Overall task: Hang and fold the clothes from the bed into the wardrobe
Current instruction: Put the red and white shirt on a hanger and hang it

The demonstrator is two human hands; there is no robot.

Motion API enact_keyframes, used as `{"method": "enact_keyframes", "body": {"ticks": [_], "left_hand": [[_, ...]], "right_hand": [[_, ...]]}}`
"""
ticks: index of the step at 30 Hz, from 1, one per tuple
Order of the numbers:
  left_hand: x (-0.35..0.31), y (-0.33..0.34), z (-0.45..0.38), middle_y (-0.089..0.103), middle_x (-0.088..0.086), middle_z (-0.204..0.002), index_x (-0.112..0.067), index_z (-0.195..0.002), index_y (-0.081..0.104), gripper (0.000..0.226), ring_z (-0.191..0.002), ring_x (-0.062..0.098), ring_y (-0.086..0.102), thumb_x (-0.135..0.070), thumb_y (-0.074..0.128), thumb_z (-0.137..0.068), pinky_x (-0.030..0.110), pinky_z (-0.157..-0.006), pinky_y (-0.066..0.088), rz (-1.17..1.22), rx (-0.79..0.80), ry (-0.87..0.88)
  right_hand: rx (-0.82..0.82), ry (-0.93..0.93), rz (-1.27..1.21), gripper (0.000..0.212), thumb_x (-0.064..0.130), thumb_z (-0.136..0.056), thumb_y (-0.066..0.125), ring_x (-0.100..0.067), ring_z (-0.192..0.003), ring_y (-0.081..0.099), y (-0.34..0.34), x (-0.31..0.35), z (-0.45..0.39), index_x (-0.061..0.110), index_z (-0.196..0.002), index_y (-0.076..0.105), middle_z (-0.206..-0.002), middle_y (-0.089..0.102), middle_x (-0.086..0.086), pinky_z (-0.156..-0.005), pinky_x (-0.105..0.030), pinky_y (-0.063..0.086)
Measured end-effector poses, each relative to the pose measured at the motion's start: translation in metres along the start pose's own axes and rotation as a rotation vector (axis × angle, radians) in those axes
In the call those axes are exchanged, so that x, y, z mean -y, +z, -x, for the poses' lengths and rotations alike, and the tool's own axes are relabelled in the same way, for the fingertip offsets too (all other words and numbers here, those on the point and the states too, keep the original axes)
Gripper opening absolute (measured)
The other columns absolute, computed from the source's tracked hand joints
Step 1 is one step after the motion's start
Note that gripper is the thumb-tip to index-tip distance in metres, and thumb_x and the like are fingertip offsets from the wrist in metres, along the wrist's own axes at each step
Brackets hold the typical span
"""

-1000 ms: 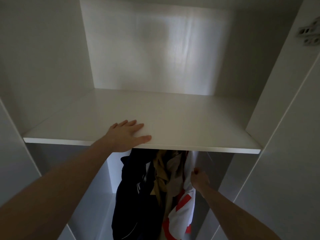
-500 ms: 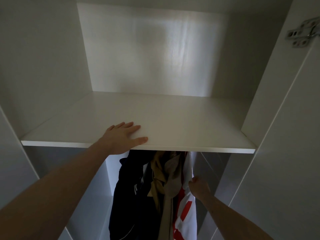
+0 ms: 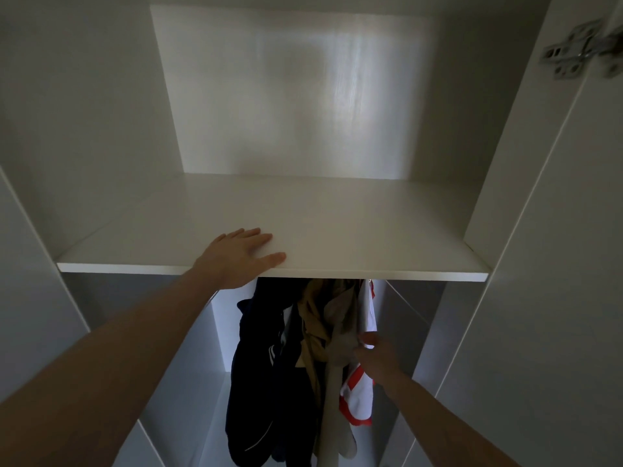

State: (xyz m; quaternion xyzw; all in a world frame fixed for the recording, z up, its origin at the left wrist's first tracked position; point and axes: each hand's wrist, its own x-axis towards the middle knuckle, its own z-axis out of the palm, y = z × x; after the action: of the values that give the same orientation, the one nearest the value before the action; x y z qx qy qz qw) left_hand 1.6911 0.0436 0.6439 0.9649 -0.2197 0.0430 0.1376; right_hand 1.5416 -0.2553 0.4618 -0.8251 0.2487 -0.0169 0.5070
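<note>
Under the front edge of the wardrobe shelf [image 3: 337, 230], a group of clothes hangs close together: a dark navy garment [image 3: 259, 382] on the left, an olive-brown one [image 3: 320, 318] in the middle with a pale beige piece [image 3: 333, 399] falling from it, and a white garment with red trim [image 3: 360, 399] on the right. The rail and the hangers are hidden behind the shelf, so I cannot tell how each piece is held.

My left hand [image 3: 241, 257] rests flat on the shelf near its front edge, fingers straight and spread, holding nothing. My right hand [image 3: 374, 357] is low, at the white garment and the beige piece. Its fingers look loosely bent, but it is dark there, and I cannot tell if they pinch the cloth or only touch it.

I judge all these clothes soft and light, with no stiffness; they will fold and slide away under a push. The white one looks thin and smooth, perhaps slippery. I would take hold high, near the shoulder or collar, and not at the loose hem, so the cloth does not slip off its support.
</note>
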Motion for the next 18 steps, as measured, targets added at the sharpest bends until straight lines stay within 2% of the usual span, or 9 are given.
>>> {"method": "enact_keyframes", "body": {"ticks": [3, 4, 5, 7, 9, 11, 14, 16, 18], "left_hand": [[-0.004, -0.001, 0.009, 0.034, -0.015, -0.164, -0.042, -0.153, 0.041, 0.098, -0.152, 0.014, 0.029, -0.098, 0.02, -0.076, 0.041, -0.125, 0.016, -0.007, -0.075, -0.004], [-0.006, -0.001, 0.014, 0.041, -0.014, -0.161, -0.038, -0.15, 0.046, 0.092, -0.149, 0.014, 0.035, -0.093, 0.021, -0.081, 0.041, -0.125, 0.015, -0.02, -0.133, 0.0], [-0.011, 0.0, 0.022, 0.049, -0.012, -0.156, -0.035, -0.145, 0.052, 0.084, -0.145, 0.014, 0.042, -0.086, 0.021, -0.086, 0.041, -0.126, 0.014, -0.027, -0.213, 0.014], [-0.022, 0.008, 0.045, 0.062, -0.008, -0.142, -0.026, -0.133, 0.064, 0.067, -0.135, 0.017, 0.054, -0.068, 0.027, -0.096, 0.04, -0.126, 0.013, 0.039, -0.389, 0.074], [-0.03, 0.028, 0.081, 0.064, -0.006, -0.137, -0.022, -0.125, 0.067, 0.045, -0.132, 0.018, 0.055, -0.05, 0.042, -0.1, 0.037, -0.125, 0.013, 0.207, -0.542, 0.168], [-0.032, 0.055, 0.124, 0.057, -0.008, -0.143, -0.023, -0.125, 0.063, 0.03, -0.138, 0.014, 0.049, -0.034, 0.058, -0.097, 0.034, -0.124, 0.016, 0.316, -0.628, 0.247], [-0.016, 0.092, 0.183, 0.05, -0.018, -0.146, -0.031, -0.125, 0.059, 0.034, -0.137, 0.004, 0.044, -0.027, 0.065, -0.091, 0.026, -0.118, 0.027, 0.422, -0.565, 0.158], [0.004, 0.11, 0.212, 0.053, -0.016, -0.139, -0.034, -0.118, 0.061, 0.03, -0.131, 0.007, 0.049, -0.031, 0.065, -0.088, 0.029, -0.112, 0.035, 0.477, -0.482, 0.014], [0.03, 0.123, 0.227, 0.056, -0.01, -0.131, -0.028, -0.113, 0.065, 0.029, -0.124, 0.016, 0.056, -0.019, 0.074, -0.087, 0.032, -0.105, 0.042, 0.538, -0.364, -0.163]], "right_hand": [[0.048, -0.122, -0.041, 0.022, -0.004, -0.097, 0.058, -0.007, -0.071, 0.063, 0.003, 0.019, 0.028, 0.017, -0.099, 0.065, -0.085, 0.061, 0.007, -0.063, -0.011, 0.049], [0.062, -0.157, -0.049, 0.023, -0.007, -0.099, 0.055, -0.004, -0.07, 0.062, 0.005, 0.026, 0.037, 0.014, -0.1, 0.065, -0.083, 0.061, 0.003, -0.064, -0.009, 0.048], [0.058, -0.182, -0.042, 0.019, -0.006, -0.099, 0.054, -0.003, -0.07, 0.058, 0.006, 0.033, 0.046, 0.009, -0.107, 0.064, -0.088, 0.063, -0.004, -0.064, -0.007, 0.046], [0.072, -0.242, -0.076, 0.028, -0.001, -0.098, 0.06, -0.005, -0.072, 0.053, 0.005, 0.046, 0.065, 0.006, -0.125, 0.06, -0.101, 0.066, -0.015, -0.062, -0.007, 0.042], [0.104, -0.267, -0.113, 0.035, 0.006, -0.096, 0.065, -0.004, -0.071, 0.054, 0.006, 0.055, 0.082, 0.017, -0.128, 0.057, -0.103, 0.065, -0.006, -0.059, -0.007, 0.041], [0.137, -0.297, -0.123, 0.034, 0.01, -0.095, 0.067, -0.001, -0.064, 0.053, 0.007, 0.06, 0.093, 0.022, -0.126, 0.058, -0.101, 0.065, 0.0, -0.055, -0.008, 0.04], [0.194, -0.307, -0.147, 0.033, 0.014, -0.095, 0.069, 0.0, -0.075, 0.058, 0.012, 0.06, 0.107, 0.03, -0.123, 0.059, -0.113, 0.065, 0.004, -0.059, -0.006, 0.043], [0.252, -0.288, -0.169, 0.032, 0.02, -0.096, 0.069, 0.0, -0.093, 0.062, 0.02, 0.056, 0.115, 0.041, -0.118, 0.058, -0.119, 0.063, 0.014, -0.075, -0.009, 0.046], [0.298, -0.264, -0.177, 0.032, 0.022, -0.096, 0.068, -0.006, -0.11, 0.063, 0.031, 0.052, 0.121, 0.046, -0.115, 0.058, -0.12, 0.064, 0.017, -0.095, -0.022, 0.049]]}}
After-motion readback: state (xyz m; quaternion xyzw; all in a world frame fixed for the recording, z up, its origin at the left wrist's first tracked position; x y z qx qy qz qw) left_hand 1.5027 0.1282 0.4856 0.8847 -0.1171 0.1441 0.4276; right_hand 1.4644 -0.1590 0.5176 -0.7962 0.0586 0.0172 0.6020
